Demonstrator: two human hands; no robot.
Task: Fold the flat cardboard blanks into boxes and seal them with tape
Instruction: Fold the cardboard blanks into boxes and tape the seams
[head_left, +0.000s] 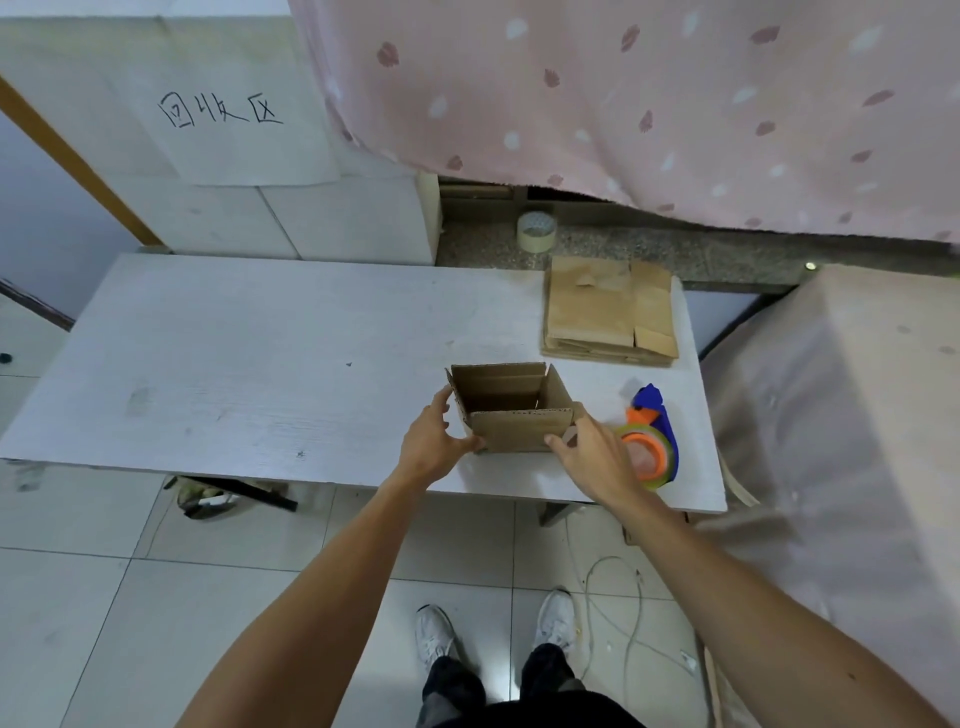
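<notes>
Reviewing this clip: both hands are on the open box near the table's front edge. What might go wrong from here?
1. The box stands near the table's front edge; a push toward the person might slide it off.
2. The tape dispenser lies right beside the right hand, also near the edge, so a careless move could knock it to the floor.
3. The left hand and right hand press only the box's sides, so the unsealed box may skew or collapse.

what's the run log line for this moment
stage: box opened, top unsealed | left hand: on box left side | right hand: on right side | tape dispenser: idle on table | flat blanks: stacked behind
</notes>
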